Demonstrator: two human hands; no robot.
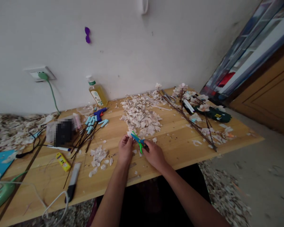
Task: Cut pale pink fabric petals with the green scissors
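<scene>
My right hand is closed on the handles of small blue and green scissors just above the wooden table. The blades point left toward my left hand, whose fingers are pinched together at the blade tips. What those fingers hold is too small to make out. A big heap of pale petal pieces lies just beyond both hands. A smaller scatter of petals lies to the left of my left hand.
Flower branches and a dark green tool lie at the right. A blue glue gun, light blue sticks, dark stems, an oil bottle, a box cutter, cables and a wall socket are at the left.
</scene>
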